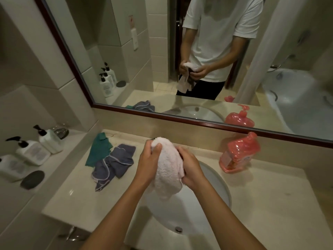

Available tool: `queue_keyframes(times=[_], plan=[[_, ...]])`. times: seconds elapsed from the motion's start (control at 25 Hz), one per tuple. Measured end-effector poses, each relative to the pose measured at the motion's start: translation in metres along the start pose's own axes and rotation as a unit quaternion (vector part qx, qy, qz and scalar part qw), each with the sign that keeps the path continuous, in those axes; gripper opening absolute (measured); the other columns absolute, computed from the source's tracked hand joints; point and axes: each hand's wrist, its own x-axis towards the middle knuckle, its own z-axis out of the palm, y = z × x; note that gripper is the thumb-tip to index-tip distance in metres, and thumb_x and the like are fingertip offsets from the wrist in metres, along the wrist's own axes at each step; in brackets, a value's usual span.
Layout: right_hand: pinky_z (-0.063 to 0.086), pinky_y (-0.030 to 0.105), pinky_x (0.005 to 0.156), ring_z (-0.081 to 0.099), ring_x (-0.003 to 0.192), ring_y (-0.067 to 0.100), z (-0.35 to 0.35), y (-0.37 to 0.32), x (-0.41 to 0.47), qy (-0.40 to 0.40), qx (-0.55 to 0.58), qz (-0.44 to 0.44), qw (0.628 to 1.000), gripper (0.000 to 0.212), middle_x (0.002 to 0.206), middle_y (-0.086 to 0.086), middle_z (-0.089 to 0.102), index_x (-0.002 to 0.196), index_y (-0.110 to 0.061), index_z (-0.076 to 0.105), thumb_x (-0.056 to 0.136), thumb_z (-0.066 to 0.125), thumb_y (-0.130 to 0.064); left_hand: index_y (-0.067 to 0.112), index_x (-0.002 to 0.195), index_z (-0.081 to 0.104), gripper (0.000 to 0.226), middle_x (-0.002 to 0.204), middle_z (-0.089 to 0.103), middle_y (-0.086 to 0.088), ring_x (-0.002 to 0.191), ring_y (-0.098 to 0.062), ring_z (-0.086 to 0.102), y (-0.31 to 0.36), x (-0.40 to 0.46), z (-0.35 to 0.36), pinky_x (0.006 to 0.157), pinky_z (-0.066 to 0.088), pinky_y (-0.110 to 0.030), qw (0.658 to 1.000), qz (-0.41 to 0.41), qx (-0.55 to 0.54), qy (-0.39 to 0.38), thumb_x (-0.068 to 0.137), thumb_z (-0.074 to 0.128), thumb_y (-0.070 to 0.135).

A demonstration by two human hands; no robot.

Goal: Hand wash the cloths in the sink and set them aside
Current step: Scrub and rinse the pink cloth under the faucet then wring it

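A fluffy pale pink cloth (167,168) hangs above the white oval sink (218,179), bunched between both hands. My left hand (148,161) grips its left side, thumb on the top of the bundle. My right hand (191,168) clasps its right side, and the loose end dangles toward the basin. On the counter left of the sink lie a crumpled grey-blue cloth (113,163) and a flat teal cloth (99,150), partly under it. The tap is hidden behind the pink cloth.
A pink pump bottle (239,153) stands on the beige counter (270,204) right of the sink. Three white pump bottles (32,152) and a dark oval soap dish (32,179) sit on the left ledge. A mirror (180,51) runs along the back wall.
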Motion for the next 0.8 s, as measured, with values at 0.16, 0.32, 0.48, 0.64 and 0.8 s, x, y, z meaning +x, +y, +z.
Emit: queue_keyframes(times=[0.16, 0.32, 0.48, 0.64, 0.8], plan=[[0.059, 0.038, 0.083, 0.072, 0.098, 0.029, 0.051, 0.02, 0.02, -0.09, -0.043, 0.075, 0.992, 0.024, 0.109, 0.02, 0.074, 0.108, -0.002, 0.074, 0.097, 0.065, -0.02, 0.029, 0.118, 0.041, 0.023, 0.113, 0.06, -0.002, 0.091, -0.005, 0.061, -0.017, 0.019, -0.045, 0.064, 0.047, -0.023, 0.999, -0.019, 0.019, 0.032, 0.104, 0.042, 0.047], [0.059, 0.03, 0.069, 0.074, 0.081, 0.024, 0.093, 0.04, 0.042, -0.084, -0.08, 0.064, 0.991, 0.017, 0.096, 0.019, 0.076, 0.095, -0.003, 0.078, 0.096, 0.064, -0.013, 0.029, 0.115, 0.038, 0.031, 0.109, 0.062, -0.004, 0.095, -0.025, 0.061, -0.039, 0.034, -0.09, 0.084, 0.052, -0.042, 0.991, -0.04, 0.114, 0.056, 0.101, 0.037, 0.057], [0.059, 0.031, 0.07, 0.073, 0.079, 0.024, 0.125, 0.054, 0.062, -0.082, -0.07, 0.045, 0.993, 0.011, 0.096, 0.02, 0.074, 0.096, -0.003, 0.076, 0.09, 0.067, -0.002, 0.026, 0.093, 0.048, 0.022, 0.082, 0.058, 0.009, 0.072, -0.009, 0.056, -0.058, 0.042, -0.133, 0.062, 0.044, -0.021, 0.992, -0.009, 0.054, 0.115, 0.101, 0.051, 0.046], [0.059, 0.039, 0.084, 0.07, 0.093, 0.034, 0.148, 0.059, 0.077, -0.128, 0.03, 0.13, 0.983, 0.045, 0.11, 0.029, 0.068, 0.119, 0.011, 0.064, 0.08, 0.071, -0.012, 0.011, 0.081, 0.05, 0.028, 0.07, 0.054, -0.007, 0.06, -0.006, 0.047, -0.072, 0.047, -0.171, 0.054, 0.037, -0.016, 0.989, 0.03, -0.014, 0.141, 0.1, 0.06, 0.029], [0.051, 0.044, 0.099, 0.067, 0.109, 0.036, 0.167, 0.064, 0.09, -0.192, 0.077, 0.239, 0.949, 0.039, 0.121, 0.027, 0.066, 0.119, 0.005, 0.07, 0.095, 0.057, -0.023, 0.02, 0.078, 0.053, 0.024, 0.071, 0.062, 0.005, 0.063, -0.004, 0.053, -0.078, 0.052, -0.196, 0.057, 0.042, -0.016, 0.989, 0.036, -0.047, 0.136, 0.098, 0.064, 0.024]])
